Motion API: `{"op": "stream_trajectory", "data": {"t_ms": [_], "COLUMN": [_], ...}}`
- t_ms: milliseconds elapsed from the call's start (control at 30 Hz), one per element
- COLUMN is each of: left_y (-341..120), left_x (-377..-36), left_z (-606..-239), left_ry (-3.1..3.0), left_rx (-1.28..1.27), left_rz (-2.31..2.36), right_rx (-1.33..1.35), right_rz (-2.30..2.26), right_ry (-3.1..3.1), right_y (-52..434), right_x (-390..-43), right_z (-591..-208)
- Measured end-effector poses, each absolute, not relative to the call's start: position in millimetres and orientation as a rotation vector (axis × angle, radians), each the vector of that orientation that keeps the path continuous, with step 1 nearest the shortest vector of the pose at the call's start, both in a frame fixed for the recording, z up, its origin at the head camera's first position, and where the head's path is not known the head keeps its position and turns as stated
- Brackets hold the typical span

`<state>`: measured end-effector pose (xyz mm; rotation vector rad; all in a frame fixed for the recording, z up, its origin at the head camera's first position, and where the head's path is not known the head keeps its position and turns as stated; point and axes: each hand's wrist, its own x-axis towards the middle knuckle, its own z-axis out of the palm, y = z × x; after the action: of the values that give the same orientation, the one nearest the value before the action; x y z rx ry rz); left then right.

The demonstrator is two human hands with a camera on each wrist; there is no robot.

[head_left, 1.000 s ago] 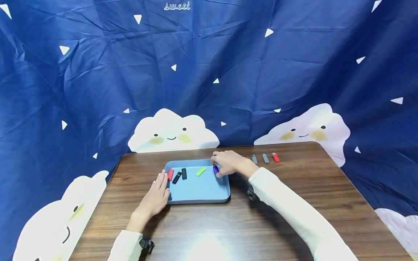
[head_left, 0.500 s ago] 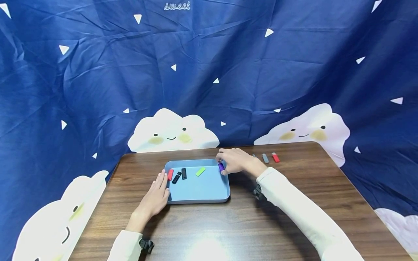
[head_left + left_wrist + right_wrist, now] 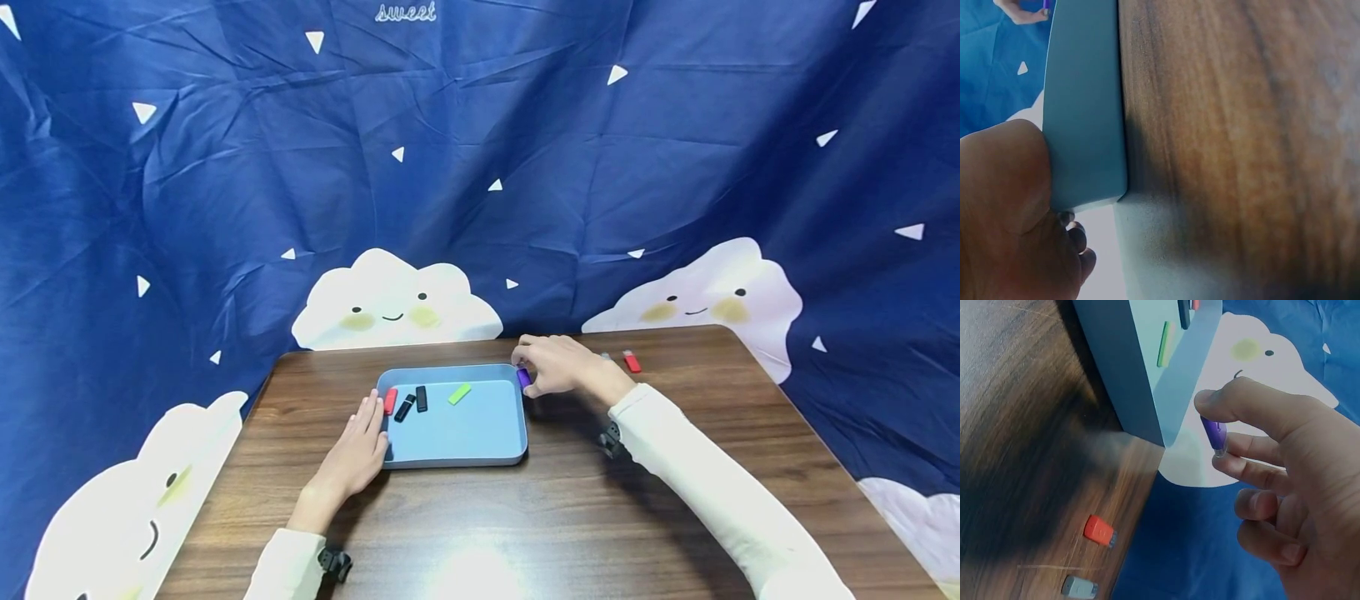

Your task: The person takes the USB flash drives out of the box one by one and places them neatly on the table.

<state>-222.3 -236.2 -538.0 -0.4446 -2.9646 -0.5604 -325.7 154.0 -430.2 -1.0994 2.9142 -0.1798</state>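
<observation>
My right hand (image 3: 557,365) pinches a purple USB stick (image 3: 1214,432) between thumb and fingertips, its clear end pointing away from the thumb. In the head view, this stick overlaps the right rim of a shallow blue tray (image 3: 465,437). My left hand (image 3: 356,450) rests along the tray's left side with fingers straight. The left wrist view shows its palm against the tray wall (image 3: 1085,112). Inside the tray lie a red stick (image 3: 391,401), two black sticks, one of them a capped USB stick (image 3: 405,407), and a lime green stick (image 3: 460,394).
Right of the tray, a red USB stick (image 3: 632,362) lies on the wooden table (image 3: 600,517), with a grey one (image 3: 605,356) partly behind the right hand. The right wrist view shows a red stick (image 3: 1100,531) and a grey stick (image 3: 1079,587). A blue cloud-print curtain (image 3: 480,167) hangs behind.
My right hand has lifted the purple USB stick from the tray's right end and carried it rightward to the rim. The left hand has stayed at the tray's left side.
</observation>
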Motion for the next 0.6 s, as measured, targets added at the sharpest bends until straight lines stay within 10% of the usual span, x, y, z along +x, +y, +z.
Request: {"op": "stream_trajectory", "data": {"t_ms": [600], "left_y": [-235.7], "left_x": [-221.4], "left_z": [-534.7], "left_ry": [-2.996], "left_rx": [-0.429], "left_rz": [-0.535], "right_rx": [-1.035], "right_rz": [-0.236], "right_ry": [2.975], "right_y": [189.6], "right_x": [-324.2], "right_z": [-428.4]}}
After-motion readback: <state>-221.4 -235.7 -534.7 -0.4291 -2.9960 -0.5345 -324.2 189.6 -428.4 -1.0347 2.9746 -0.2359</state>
